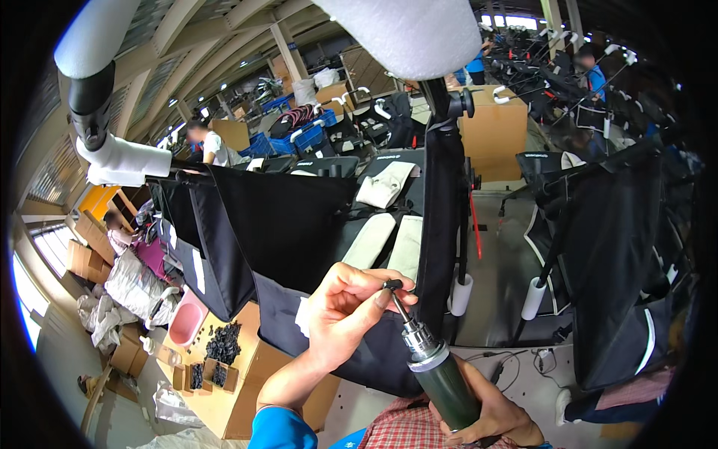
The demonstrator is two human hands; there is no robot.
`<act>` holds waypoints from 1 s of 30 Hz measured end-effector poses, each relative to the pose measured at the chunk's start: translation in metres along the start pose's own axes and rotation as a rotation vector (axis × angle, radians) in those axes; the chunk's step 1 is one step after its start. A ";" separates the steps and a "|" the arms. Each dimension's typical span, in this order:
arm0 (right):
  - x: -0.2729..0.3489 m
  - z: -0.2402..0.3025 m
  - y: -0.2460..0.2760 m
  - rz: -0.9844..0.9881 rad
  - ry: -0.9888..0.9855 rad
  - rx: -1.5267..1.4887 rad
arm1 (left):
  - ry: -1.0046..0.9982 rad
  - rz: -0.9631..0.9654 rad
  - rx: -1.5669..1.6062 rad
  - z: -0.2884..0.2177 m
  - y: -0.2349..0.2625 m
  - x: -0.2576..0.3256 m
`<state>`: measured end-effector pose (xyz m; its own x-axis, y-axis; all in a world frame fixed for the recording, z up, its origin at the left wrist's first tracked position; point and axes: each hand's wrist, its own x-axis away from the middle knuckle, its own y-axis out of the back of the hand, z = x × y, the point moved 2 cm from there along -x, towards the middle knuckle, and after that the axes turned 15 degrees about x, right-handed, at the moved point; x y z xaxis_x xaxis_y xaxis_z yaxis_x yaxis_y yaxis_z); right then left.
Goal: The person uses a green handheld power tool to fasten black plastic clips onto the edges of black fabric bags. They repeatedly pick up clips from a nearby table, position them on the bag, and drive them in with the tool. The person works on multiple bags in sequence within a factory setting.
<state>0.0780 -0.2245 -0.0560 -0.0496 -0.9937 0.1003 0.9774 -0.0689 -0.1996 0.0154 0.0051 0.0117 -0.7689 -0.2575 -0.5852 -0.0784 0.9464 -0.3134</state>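
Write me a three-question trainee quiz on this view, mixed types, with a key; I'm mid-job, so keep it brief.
1. What is in the right hand's grip?
A) a wrench
B) a driver
C) scissors

2. True or false: the left hand is empty.

3. Fill in: the tub beside the pile of black pieces is ____ in colour.

Key:
1. B
2. False; it pinches a small black part at the driver's tip.
3. pink
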 end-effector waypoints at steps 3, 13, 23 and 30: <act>0.000 -0.002 -0.006 -0.014 0.055 -0.164 | -0.011 0.002 -0.021 -0.004 0.002 -0.003; -0.019 -0.001 -0.013 -0.107 0.119 -0.146 | -0.035 -0.062 -0.083 -0.015 0.006 -0.008; -0.031 0.000 -0.019 -0.283 0.076 0.242 | -0.233 0.290 -0.735 -0.039 0.002 -0.013; -0.032 -0.017 0.030 -0.544 0.756 0.239 | -0.164 0.362 -0.256 -0.037 -0.046 -0.041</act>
<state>0.1053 -0.1959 -0.0819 -0.5459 -0.6311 -0.5511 0.7936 -0.6003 -0.0987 0.0265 -0.0204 0.0776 -0.6669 0.0903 -0.7397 0.0065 0.9933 0.1154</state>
